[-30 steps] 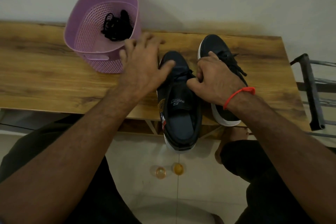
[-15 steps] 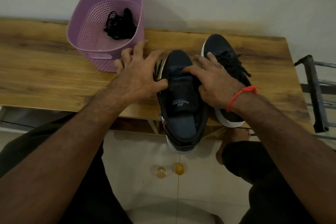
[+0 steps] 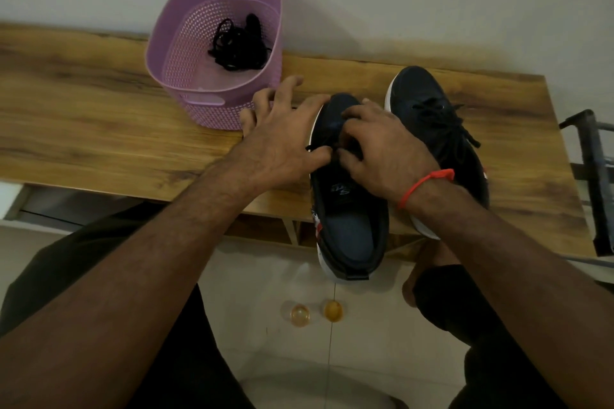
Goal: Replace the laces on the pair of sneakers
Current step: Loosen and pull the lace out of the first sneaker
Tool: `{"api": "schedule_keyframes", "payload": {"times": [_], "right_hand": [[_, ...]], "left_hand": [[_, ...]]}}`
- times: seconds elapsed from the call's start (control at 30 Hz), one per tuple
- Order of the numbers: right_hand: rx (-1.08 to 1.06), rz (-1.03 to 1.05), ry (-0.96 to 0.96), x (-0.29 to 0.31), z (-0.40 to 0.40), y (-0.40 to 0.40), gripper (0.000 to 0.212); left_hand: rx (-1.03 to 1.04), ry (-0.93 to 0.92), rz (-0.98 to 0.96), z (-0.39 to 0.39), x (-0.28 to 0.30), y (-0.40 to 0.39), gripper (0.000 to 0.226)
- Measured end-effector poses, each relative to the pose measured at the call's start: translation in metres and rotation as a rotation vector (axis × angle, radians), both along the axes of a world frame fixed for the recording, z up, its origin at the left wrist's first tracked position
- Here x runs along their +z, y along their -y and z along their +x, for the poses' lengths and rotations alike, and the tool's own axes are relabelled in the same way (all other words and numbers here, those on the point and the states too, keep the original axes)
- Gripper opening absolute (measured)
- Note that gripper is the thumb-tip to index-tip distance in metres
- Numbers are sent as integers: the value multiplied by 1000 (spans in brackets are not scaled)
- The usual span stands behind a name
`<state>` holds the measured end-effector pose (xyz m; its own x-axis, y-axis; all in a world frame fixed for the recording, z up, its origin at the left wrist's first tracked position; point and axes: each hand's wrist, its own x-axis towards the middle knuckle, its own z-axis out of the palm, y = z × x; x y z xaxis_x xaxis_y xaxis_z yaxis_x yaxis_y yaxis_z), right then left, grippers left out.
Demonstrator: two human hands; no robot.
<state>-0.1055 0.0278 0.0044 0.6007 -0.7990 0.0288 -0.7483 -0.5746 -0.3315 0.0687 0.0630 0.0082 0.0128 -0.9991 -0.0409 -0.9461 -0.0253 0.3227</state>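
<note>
I see a long wooden table running across the view against a pale wall, its near edge toward me. On its right half stand two dark sneakers, toes pointing at the far edge. The near sneaker hangs its heel over the near edge; its upper eyelets look unlaced and the tongue with a printed logo lies exposed. The far sneaker stands just beside it on the right, toward the right end, with a black lace threaded and tied across it.

A purple perforated basket stands by the far edge, left of the shoes, and a tangle of black laces lies inside it on the bottom.

My left hand lies against the left side of the near sneaker, fingers spread and fairly straight, fingertips near the basket wall, thumb pressed at the shoe's lacing area. My right hand, with a red thread band on the wrist, covers the forepart of the same shoe with fingers curled; it seems to pinch something at the eyelets, though I cannot tell exactly what.

Below the table, two small amber objects lie on the tiled floor.
</note>
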Motion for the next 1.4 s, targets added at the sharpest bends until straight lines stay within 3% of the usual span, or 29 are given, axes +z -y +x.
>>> {"api": "schedule_keyframes", "payload": {"times": [0.1, 0.2, 0.4, 0.5, 0.57, 0.63, 0.7, 0.8, 0.97, 1.1, 1.17, 1.27, 1.33, 1.4], "right_hand": [[-189, -17, 174, 15, -16, 14, 15], [-308, -21, 85, 24, -37, 35, 17], [-56, 34, -61, 11, -19, 17, 47], [18, -15, -168, 3, -2, 5, 36], [10, -47, -68, 3, 0, 6, 20], [-109, -62, 128, 12, -8, 15, 9], [-313, -117, 241, 23, -25, 33, 10], [-481, -168, 209, 31, -52, 52, 15], [-78, -74, -9, 11, -23, 22, 47], [-2, -65, -155, -4, 1, 4, 33], [-78, -70, 4, 2, -5, 13, 15], [-366, -68, 222, 18, -27, 36, 15], [-485, -118, 228, 23, -44, 48, 16], [-455, -121, 189, 22, -51, 52, 18]], "left_hand": [[3, -12, 1, 2, 0, 0, 82], [1, -8, 8, 2, 0, 0, 82], [7, -13, 11, 2, -1, 2, 84], [9, -11, 10, 2, -2, 2, 84], [13, -12, 13, 3, -3, 1, 83], [14, -11, 13, 4, -4, 2, 83], [13, -1, 13, 5, -4, 2, 83], [19, 8, 14, 3, -3, 2, 84], [22, 13, 7, 1, -5, 3, 86], [20, -5, 32, 1, -6, 3, 86], [22, -19, 43, 3, -5, 3, 86], [23, -25, 40, 4, -4, 3, 85], [25, -22, 37, 3, -4, 3, 85], [24, -17, 36, 3, -4, 3, 86]]}}
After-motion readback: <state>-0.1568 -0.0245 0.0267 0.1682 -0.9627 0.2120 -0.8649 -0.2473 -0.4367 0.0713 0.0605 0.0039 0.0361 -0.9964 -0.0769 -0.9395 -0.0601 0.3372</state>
